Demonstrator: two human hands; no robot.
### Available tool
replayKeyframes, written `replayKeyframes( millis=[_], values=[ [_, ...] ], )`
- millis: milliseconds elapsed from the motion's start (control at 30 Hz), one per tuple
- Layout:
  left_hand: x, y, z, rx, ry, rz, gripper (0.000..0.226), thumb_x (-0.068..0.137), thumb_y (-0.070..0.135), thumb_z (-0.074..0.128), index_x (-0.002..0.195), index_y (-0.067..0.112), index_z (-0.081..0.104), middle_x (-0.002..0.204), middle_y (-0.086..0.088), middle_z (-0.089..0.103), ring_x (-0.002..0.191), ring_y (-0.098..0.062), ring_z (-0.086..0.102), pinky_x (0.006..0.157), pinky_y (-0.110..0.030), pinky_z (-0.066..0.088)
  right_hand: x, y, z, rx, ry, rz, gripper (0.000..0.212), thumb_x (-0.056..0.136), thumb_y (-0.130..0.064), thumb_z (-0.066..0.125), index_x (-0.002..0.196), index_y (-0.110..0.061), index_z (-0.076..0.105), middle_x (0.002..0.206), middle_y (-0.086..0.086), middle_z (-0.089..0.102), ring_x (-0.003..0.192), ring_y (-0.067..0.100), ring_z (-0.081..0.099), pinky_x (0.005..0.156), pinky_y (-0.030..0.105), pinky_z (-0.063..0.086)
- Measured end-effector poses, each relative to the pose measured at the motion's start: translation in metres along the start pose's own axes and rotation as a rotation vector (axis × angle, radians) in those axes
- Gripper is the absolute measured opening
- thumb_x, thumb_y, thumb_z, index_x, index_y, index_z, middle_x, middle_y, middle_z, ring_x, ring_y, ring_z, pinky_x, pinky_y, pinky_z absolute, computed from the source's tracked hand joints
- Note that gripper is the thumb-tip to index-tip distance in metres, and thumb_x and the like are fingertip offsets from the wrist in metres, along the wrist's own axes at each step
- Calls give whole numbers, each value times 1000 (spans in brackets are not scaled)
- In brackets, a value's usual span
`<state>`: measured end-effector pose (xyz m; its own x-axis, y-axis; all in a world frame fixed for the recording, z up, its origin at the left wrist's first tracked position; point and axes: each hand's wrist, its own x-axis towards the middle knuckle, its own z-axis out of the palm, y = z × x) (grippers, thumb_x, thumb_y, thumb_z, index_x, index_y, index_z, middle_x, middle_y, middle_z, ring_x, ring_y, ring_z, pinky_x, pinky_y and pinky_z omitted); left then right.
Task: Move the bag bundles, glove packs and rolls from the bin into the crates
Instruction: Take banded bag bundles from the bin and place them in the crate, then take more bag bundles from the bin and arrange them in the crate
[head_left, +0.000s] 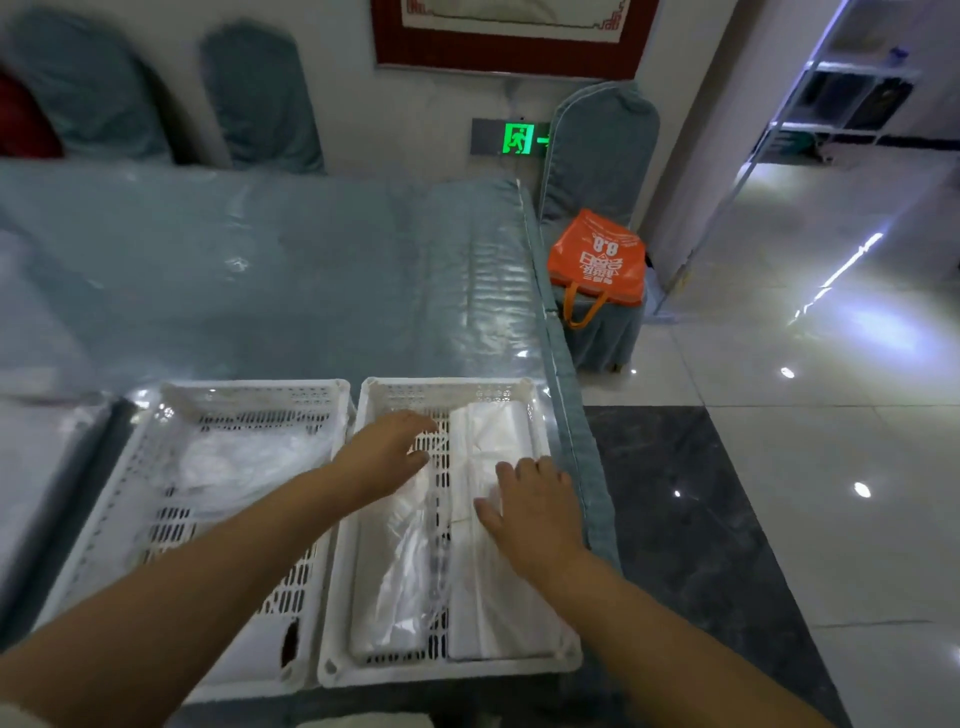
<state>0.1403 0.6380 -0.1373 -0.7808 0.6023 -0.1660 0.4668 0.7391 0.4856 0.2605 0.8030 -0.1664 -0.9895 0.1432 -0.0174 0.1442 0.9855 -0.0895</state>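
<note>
Under the person's two bare forearms, two white slotted crates are sitting side by side on a table covered in blue-grey cloth and clear plastic (291, 270). Both arms are reaching over the right crate (343, 670). The right hand (535, 512) is lying palm down with its fingers (511, 475) spread loosely, resting on a white bag bundle (493, 587) that is filling the right half of that crate; nothing is being gripped. Just left of those fingers, a second bundle (395, 577) in clear wrap is lying lengthwise along the crate's left half, with a strip of slotted floor showing between the two. The left hand (387, 454) is hanging above the far end of that second bundle, fingers slightly curled and empty; whether it is touching the plastic I cannot tell. Further left of that hand, the left crate (104, 525) is holding crumpled clear packs (244, 467), too blurred to tell apart. Beyond the fingertips, the table is stretching away. Past its right edge, an orange bag (597, 254) is sitting on a covered chair (597, 150), and a green exit sign (519, 138) is glowing on the wall behind.
</note>
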Motion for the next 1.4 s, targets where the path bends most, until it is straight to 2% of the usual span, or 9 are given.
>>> replayKeyframes(
  millis=[133, 267, 367, 567, 733, 900, 1000, 1167, 1400],
  values=[
    [-39, -16, -28, 39, 78, -131, 36, 88, 22, 57, 124, 22, 55, 129, -2, 58, 114, -19, 53, 94, -30, 41, 33, -13, -14, 105, 21, -114, 28, 91, -32, 43, 109, -16, 57, 103, 4, 61, 94, 22, 51, 76, 33, 39],
    [-81, -35, -52, 75, 155, -214, 32, 89, 25, 56, 120, 25, 58, 124, 3, 61, 110, -14, 54, 90, -26, 41, 54, -47, -24, 215, 23, -212, 21, 90, -28, 46, 98, -17, 63, 98, 3, 65, 86, 21, 57, 70, 32, 44],
    [-112, -48, -69, 93, 201, -258, 31, 90, 27, 54, 121, 27, 57, 125, 7, 59, 112, -12, 53, 92, -26, 40, 62, -79, -33, 237, 36, -283, 21, 89, -27, 45, 87, -17, 64, 91, 2, 68, 80, 22, 61, 64, 30, 45],
    [-161, -74, -108, 197, 310, -244, 31, 91, 31, 51, 121, 29, 57, 128, 10, 58, 118, -10, 50, 98, -27, 38, 67, -165, -67, 215, 87, -458, 24, 90, -29, 43, 84, -19, 63, 83, 3, 69, 69, 22, 61, 56, 30, 43],
    [-214, -108, -158, 329, 474, -169, 29, 89, 33, 50, 115, 28, 62, 114, 6, 67, 102, -16, 60, 84, -30, 46, 63, -251, -93, 253, 183, -499, 21, 87, -26, 48, 78, -18, 65, 75, 1, 68, 57, 18, 47, 51, 26, 37],
    [-285, -177, -219, 369, 565, -134, 25, 86, 29, 54, 108, 23, 66, 107, 0, 70, 101, -24, 62, 84, -36, 49, 53, -357, -111, 346, 212, -503, 22, 89, -23, 49, 70, -17, 57, 67, 0, 58, 62, 24, 50, 54, 31, 37],
    [-326, -235, -246, 359, 571, -219, 28, 87, 33, 54, 113, 26, 63, 115, 2, 67, 109, -23, 58, 87, -34, 46, 51, -424, -117, 399, 226, -478, 19, 89, -25, 50, 81, -16, 65, 78, 3, 67, 72, 27, 58, 62, 33, 45],
    [-383, -324, -276, 343, 545, -378, 26, 87, 28, 56, 111, 26, 64, 110, 0, 68, 107, -26, 57, 82, -37, 47, 52, -509, -116, 428, 247, -454, 16, 88, -24, 52, 87, -19, 67, 83, 3, 69, 76, 26, 60, 66, 34, 48],
    [-412, -402, -300, 352, 541, -459, 25, 87, 26, 57, 111, 23, 65, 112, -2, 68, 106, -27, 59, 81, -37, 47, 72, -576, -102, 384, 215, -501, 17, 87, -22, 51, 80, -20, 67, 71, -3, 67, 65, 19, 57, 56, 28, 45]
  ],
)
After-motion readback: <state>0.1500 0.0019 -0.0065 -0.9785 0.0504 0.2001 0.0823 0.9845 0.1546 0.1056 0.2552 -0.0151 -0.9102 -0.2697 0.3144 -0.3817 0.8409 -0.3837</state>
